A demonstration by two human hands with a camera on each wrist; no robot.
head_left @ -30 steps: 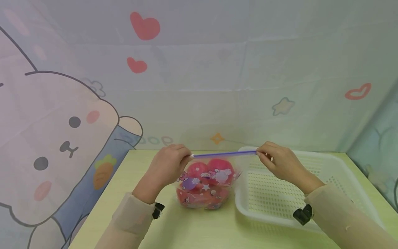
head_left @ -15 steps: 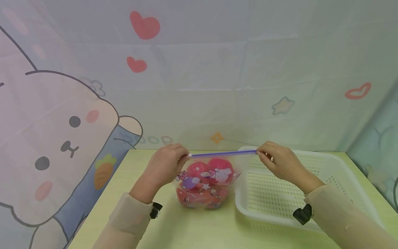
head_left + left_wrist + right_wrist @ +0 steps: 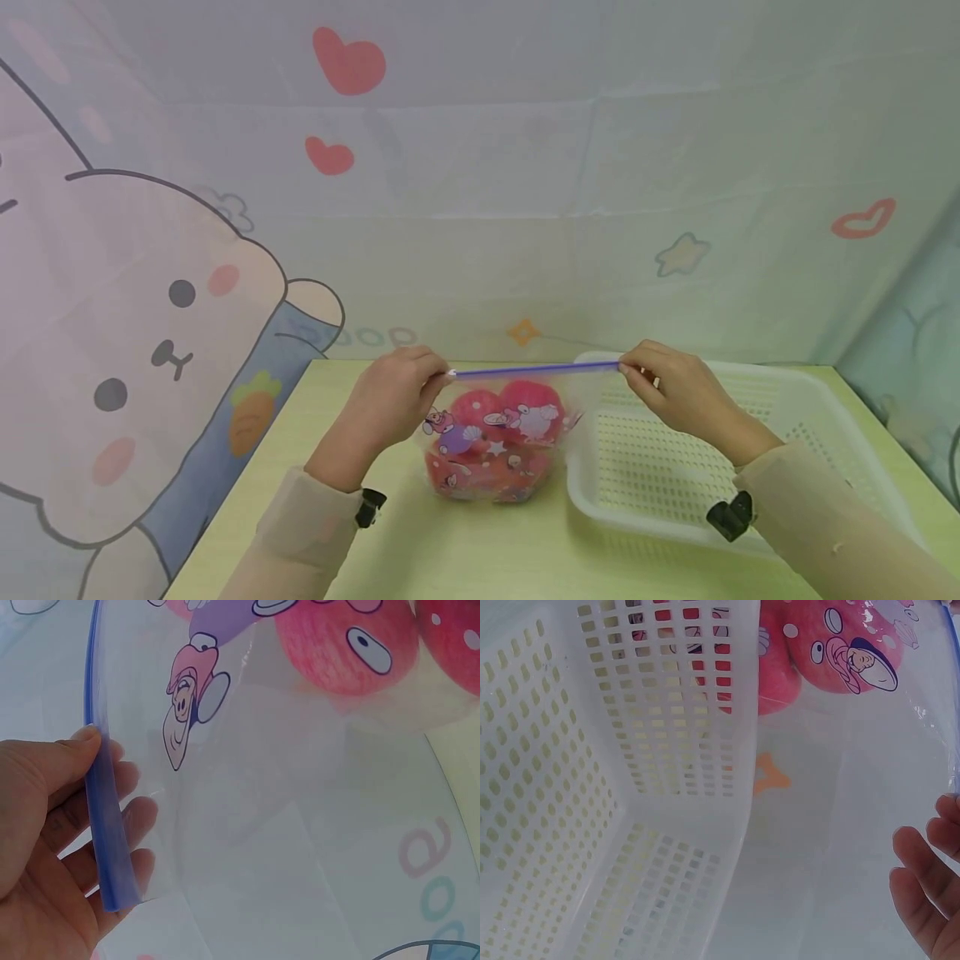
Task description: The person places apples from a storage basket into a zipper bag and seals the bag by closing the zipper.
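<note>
A clear zip bag (image 3: pixel 491 450) printed with cartoon figures stands on the pale green table (image 3: pixel 465 550), holding red apples (image 3: pixel 517 404). Its blue zip strip (image 3: pixel 536 369) runs level between my two hands. My left hand (image 3: pixel 401 392) pinches the strip's left end, with thumb and fingers on either side of the blue strip (image 3: pixel 105 832) in the left wrist view. My right hand (image 3: pixel 660 383) pinches the right end above the basket's rim. In the right wrist view only fingertips (image 3: pixel 922 892) show beside the bag (image 3: pixel 840 660).
A white perforated plastic basket (image 3: pixel 720 467) sits on the table right of the bag, touching it; its walls (image 3: pixel 630 750) fill the right wrist view. A cartoon-printed backdrop (image 3: pixel 480 167) closes off the back and left sides.
My left hand has slid a little to the left along the blue strip. The right hand, bag and basket stay where they were.
</note>
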